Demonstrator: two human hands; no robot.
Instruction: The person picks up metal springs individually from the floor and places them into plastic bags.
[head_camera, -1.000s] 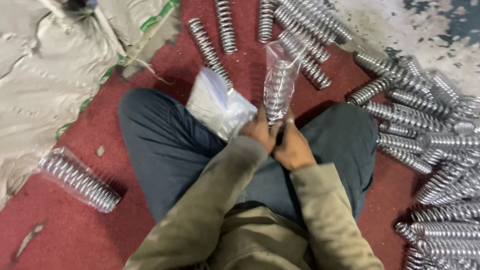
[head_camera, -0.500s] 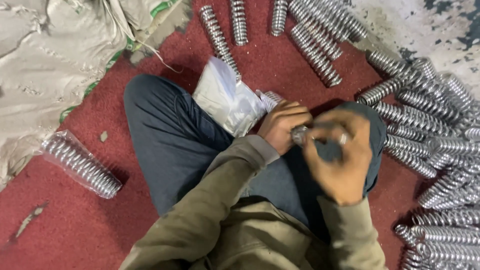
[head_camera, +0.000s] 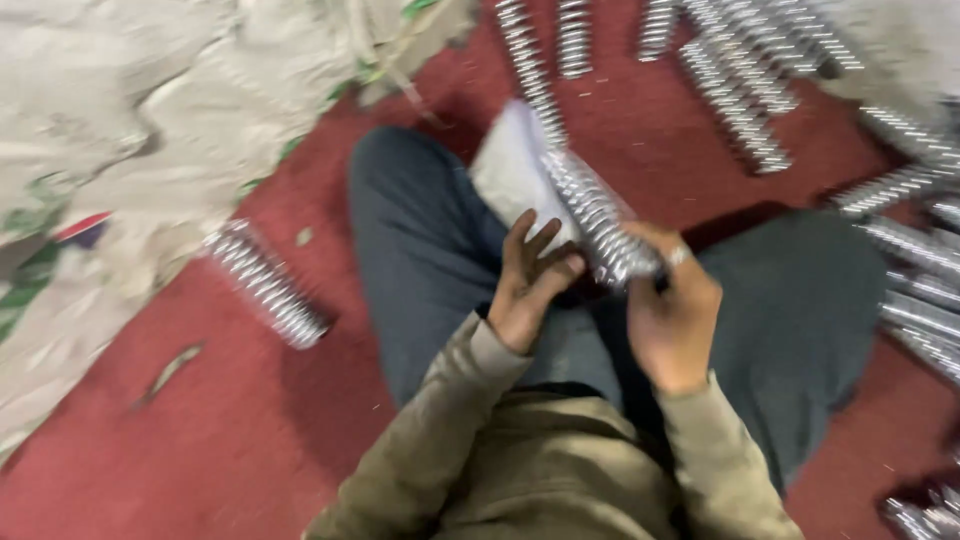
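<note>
Red floor (head_camera: 250, 420), strewn with metal springs (head_camera: 740, 100).
Right hand (head_camera: 672, 320) clenched on bagged spring (head_camera: 600, 225) above lap; left hand (head_camera: 530, 290), fingers spread loose, touching white bags (head_camera: 510, 170) beside it.

A lone spring (head_camera: 268, 287) in clear wrap lay on the red floor (head_camera: 250, 430), near crumpled pale sacking (head_camera: 130, 130). Bare springs (head_camera: 735, 90) lay in rows further off, with more heaped (head_camera: 920, 270) along the right edge. A small scrap (head_camera: 168, 372) lay on the floor nearer the camera. The view was blurred.
</note>
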